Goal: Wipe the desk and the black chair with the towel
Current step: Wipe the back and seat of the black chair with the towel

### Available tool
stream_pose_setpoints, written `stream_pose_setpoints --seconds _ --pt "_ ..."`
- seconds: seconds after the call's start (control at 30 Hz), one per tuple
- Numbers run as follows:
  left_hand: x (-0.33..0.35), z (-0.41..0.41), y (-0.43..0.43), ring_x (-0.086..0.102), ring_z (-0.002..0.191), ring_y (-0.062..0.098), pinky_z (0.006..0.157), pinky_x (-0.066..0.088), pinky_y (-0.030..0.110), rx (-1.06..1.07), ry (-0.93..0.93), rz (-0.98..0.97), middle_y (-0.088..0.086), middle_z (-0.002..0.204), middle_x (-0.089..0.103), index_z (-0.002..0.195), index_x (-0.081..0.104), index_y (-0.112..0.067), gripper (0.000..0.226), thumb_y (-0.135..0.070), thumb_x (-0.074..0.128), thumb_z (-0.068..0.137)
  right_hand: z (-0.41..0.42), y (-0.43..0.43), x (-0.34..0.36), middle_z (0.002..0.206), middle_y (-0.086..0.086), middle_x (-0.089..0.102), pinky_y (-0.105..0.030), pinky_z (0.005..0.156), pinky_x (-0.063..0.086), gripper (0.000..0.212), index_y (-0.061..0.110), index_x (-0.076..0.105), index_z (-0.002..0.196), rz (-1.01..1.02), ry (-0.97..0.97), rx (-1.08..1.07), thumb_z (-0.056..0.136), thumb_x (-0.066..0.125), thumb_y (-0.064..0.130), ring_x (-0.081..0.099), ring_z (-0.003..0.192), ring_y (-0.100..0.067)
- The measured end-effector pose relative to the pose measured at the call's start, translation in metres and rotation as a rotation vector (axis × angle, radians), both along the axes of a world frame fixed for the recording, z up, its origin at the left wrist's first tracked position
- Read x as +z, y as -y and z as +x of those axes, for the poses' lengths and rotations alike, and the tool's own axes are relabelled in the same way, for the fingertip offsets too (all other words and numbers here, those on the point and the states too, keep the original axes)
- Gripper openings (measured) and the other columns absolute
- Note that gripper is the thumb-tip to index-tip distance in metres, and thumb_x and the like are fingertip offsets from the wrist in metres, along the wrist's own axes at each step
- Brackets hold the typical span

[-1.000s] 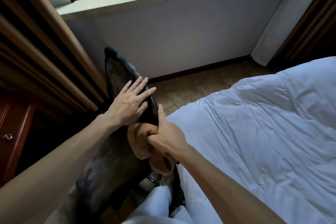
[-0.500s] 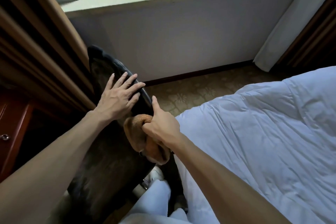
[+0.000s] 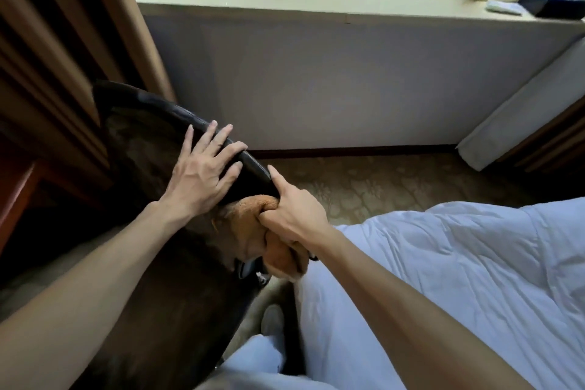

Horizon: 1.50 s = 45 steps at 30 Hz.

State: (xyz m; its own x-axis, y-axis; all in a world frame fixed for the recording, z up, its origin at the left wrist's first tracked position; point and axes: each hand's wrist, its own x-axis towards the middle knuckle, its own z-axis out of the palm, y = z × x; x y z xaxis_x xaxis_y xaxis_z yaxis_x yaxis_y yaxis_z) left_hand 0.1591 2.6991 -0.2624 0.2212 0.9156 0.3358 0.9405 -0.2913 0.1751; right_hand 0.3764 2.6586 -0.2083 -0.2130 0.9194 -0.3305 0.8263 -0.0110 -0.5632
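Note:
The black chair stands at the left with its backrest toward me, the mesh back filling the lower left. My left hand lies flat on the top rim of the backrest, fingers spread. Just to its right, my right hand is closed around a bunched orange-brown towel, pressing it against the backrest's right edge below the rim, thumb stretched up along the frame. Part of the towel hangs down under my fist. The desk shows only as a reddish wooden edge at far left.
A bed with a white duvet fills the right side, close to the chair. Patterned carpet lies between chair and the white wall under the window. Brown curtains hang at left. A black box rests on the windowsill.
The view has tilted upward, showing more of the window. Both hands have stayed on the backrest while the towel hand has shifted slightly up along the right edge.

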Motion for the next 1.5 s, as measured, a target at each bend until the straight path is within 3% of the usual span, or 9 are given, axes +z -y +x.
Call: stream_pose_setpoints --seconds 0.13,0.27,0.57,0.73,0.93,1.1,1.3,1.4,1.5 --pt "-0.005 -0.025 -0.018 0.021 0.159 0.029 0.128 -0.001 0.059 0.074 0.047 0.033 0.008 0.167 0.035 0.145 0.056 -0.026 0.051 -0.049 0.040 0.103 -0.027 -0.037 0.002 0.108 -0.003 0.071 -0.032 0.083 0.055 0.093 0.049 0.015 0.159 -0.005 0.044 0.052 0.078 0.056 0.029 0.067 0.099 -0.028" --pt "-0.003 -0.037 -0.026 0.025 0.157 0.031 0.127 -0.005 0.059 0.158 0.065 0.047 0.010 0.164 0.039 0.142 0.059 -0.025 0.052 -0.050 0.041 0.101 -0.044 -0.067 0.005 0.102 -0.002 0.070 -0.033 0.081 0.058 0.093 0.050 0.016 0.158 -0.053 0.058 0.127 0.078 0.057 0.029 0.068 0.088 -0.027" --pt "-0.006 -0.072 -0.060 0.025 0.157 0.035 0.128 0.002 0.060 0.312 0.118 0.068 0.015 0.164 0.038 0.143 0.060 -0.020 0.056 -0.051 0.040 0.100 -0.086 -0.139 0.005 0.118 -0.007 0.068 -0.034 0.085 0.055 0.092 0.048 0.013 0.160 -0.036 0.104 0.299 0.082 0.059 0.032 0.065 0.104 -0.030" --pt "-0.013 -0.087 -0.082 0.022 0.157 0.035 0.128 0.001 0.059 0.453 0.174 0.118 0.015 0.165 0.037 0.140 0.062 -0.017 0.054 -0.048 0.043 0.100 -0.110 -0.186 0.000 0.105 -0.003 0.063 -0.037 0.088 0.056 0.090 0.050 0.014 0.159 -0.053 0.084 0.435 0.083 0.061 0.032 0.065 0.102 -0.031" --pt "-0.017 -0.108 -0.106 0.025 0.157 0.034 0.129 0.003 0.057 0.696 0.151 0.179 0.014 0.162 0.042 0.132 0.066 -0.014 0.051 -0.047 0.045 0.100 -0.146 -0.259 -0.010 0.101 -0.005 0.064 -0.031 0.076 0.053 0.086 0.051 0.022 0.153 -0.116 0.003 0.755 0.081 0.066 0.033 0.065 0.088 -0.030" --pt "-0.009 -0.115 -0.119 0.035 0.154 0.027 0.128 0.008 0.058 0.972 0.043 0.196 0.010 0.157 0.050 0.130 0.067 -0.017 0.050 -0.050 0.045 0.101 -0.186 -0.331 -0.018 0.118 -0.005 0.070 -0.035 0.092 0.056 0.091 0.059 0.024 0.150 -0.226 -0.097 1.154 0.079 0.072 0.027 0.067 0.104 -0.027" --pt "0.007 -0.085 -0.141 0.038 0.152 0.022 0.129 0.008 0.055 1.211 0.031 0.094 0.009 0.159 0.048 0.131 0.065 -0.015 0.051 -0.052 0.046 0.102 -0.213 -0.408 0.006 0.114 0.003 0.069 -0.014 0.079 0.051 0.094 0.035 0.034 0.159 -0.337 -0.173 1.340 0.073 0.073 0.022 0.068 0.091 -0.010" --pt "0.011 -0.065 -0.148 0.041 0.150 0.025 0.128 0.013 0.055 1.230 0.019 0.081 0.012 0.157 0.050 0.127 0.067 -0.010 0.049 -0.046 0.048 0.101 -0.221 -0.436 0.020 0.115 0.002 0.069 -0.025 0.091 0.054 0.100 0.028 0.041 0.156 -0.343 -0.138 1.428 0.061 0.072 0.028 0.067 0.107 -0.019" --pt "0.015 -0.043 -0.153 0.045 0.147 0.025 0.127 0.017 0.058 1.240 0.018 0.123 0.010 0.154 0.053 0.122 0.071 -0.009 0.046 -0.041 0.049 0.098 -0.224 -0.453 0.016 0.113 -0.004 0.075 -0.033 0.097 0.056 0.075 0.030 0.063 0.135 -0.470 -0.044 1.568 0.062 0.073 0.016 0.069 0.105 -0.018"
